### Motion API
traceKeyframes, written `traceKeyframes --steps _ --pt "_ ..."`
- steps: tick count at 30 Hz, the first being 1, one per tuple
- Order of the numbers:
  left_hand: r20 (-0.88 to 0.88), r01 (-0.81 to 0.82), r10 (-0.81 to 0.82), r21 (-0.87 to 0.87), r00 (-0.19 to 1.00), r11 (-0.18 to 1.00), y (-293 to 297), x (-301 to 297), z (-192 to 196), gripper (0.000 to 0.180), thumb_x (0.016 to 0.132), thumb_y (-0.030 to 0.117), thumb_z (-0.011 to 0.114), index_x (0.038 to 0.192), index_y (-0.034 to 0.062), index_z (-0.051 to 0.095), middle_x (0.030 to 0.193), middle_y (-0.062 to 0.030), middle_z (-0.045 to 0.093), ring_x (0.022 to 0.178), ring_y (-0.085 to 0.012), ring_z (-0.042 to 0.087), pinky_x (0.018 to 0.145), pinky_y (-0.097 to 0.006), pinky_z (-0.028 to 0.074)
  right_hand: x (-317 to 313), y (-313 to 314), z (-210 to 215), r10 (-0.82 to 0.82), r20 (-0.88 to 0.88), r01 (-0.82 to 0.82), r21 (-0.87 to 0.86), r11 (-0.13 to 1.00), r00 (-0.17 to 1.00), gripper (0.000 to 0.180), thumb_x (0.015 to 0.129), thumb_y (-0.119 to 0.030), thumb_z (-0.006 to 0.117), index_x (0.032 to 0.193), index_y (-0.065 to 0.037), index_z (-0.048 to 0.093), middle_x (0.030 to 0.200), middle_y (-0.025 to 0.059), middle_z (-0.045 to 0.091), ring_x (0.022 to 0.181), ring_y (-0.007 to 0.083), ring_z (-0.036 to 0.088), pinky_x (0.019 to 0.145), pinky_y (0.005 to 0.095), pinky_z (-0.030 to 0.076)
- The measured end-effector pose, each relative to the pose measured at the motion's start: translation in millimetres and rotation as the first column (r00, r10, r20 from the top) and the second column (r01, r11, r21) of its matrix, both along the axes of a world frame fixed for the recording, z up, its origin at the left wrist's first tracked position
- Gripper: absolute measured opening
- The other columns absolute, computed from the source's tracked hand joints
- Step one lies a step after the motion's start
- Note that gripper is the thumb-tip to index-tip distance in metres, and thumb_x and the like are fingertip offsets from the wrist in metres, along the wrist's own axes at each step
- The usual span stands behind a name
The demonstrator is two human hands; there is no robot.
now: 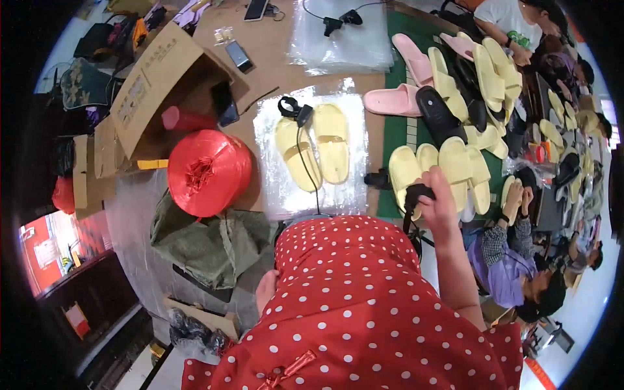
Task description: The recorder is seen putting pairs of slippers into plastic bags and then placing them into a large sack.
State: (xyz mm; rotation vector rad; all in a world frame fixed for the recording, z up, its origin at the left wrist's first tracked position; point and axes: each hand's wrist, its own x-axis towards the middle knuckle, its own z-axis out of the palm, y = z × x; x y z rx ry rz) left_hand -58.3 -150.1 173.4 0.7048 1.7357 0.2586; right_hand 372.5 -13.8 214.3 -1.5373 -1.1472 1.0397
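Note:
My right hand [441,201] is raised at the near right, its fingers closed around a black strap-like band [419,195] with a dark cable hanging below. Just beyond it lie several pale yellow slippers [404,175] on the green mat. My left hand [266,290] shows only in part beside my red dotted garment; its fingers are hidden. In front of me, a pair of yellow slippers [332,149] lies on a stack of clear plastic bags [354,188]. A black ring-shaped device [296,110] rests at the left slipper's far end, its cable running toward me.
At left stand a red roll of plastic twine [224,172] and an open cardboard box [146,88]. Phones [238,56] and more clear bags [312,49] lie farther back. Pink slippers [393,101] and black slippers [439,116] are piled at right. A person in purple [500,266] handles slippers there.

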Motion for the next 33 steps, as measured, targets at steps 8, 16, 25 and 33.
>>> traceKeyframes --steps 8,16,25,33 --pt "0.17 -0.023 0.036 -0.081 0.985 0.996 26.9 -8.2 -16.7 0.03 0.093 0.032 0.055 0.096 0.0037 0.066 0.079 -0.0011 0.06 0.08 -0.0119 0.057 0.074 -0.025 0.044 76.4 -58.1 25.8 -0.408 -0.718 0.212 -0.351 0.912 0.564 0.016 0.094 -0.027 0.058 0.102 -0.015 0.052 0.068 -0.0059 0.036 0.053 0.0053 0.032 0.048 0.021 0.024" --pt "0.171 0.383 -0.379 0.01 0.909 0.924 54.5 -15.3 -40.3 0.03 0.091 0.032 0.055 0.095 0.004 0.066 0.082 -0.0046 0.061 0.082 -0.0161 0.059 0.075 -0.029 0.045 119.4 -148.5 12.1 -0.653 -0.649 0.001 -0.709 0.705 0.39 0.04 0.091 -0.025 0.061 0.122 0.0 0.051 0.07 -0.0049 0.044 0.063 0.0116 0.044 0.062 0.0245 0.04" --pt "0.04 0.546 -0.552 0.093 0.833 0.832 26.0 -58.1 -43.9 0.029 0.089 0.031 0.056 0.093 0.0043 0.066 0.085 -0.0086 0.062 0.085 -0.0207 0.06 0.076 -0.034 0.046 91.1 -241.9 7.9 0.119 -0.292 -0.245 -0.919 -0.308 0.949 0.036 0.086 -0.047 0.061 0.089 -0.012 0.072 0.072 -0.0022 0.057 0.061 0.0118 0.049 0.049 0.0273 0.038" --pt "-0.083 0.691 -0.688 0.146 0.721 0.708 -0.4 -68.3 -51.4 0.028 0.088 0.031 0.056 0.092 0.0046 0.065 0.087 -0.0121 0.063 0.087 -0.0248 0.061 0.077 -0.039 0.047 111.7 -176.2 -6.9 0.291 -0.325 -0.225 -0.918 -0.328 0.9 0.037 0.087 -0.047 0.061 0.088 -0.012 0.072 0.072 -0.0018 0.057 0.061 0.0118 0.049 0.049 0.0275 0.038"
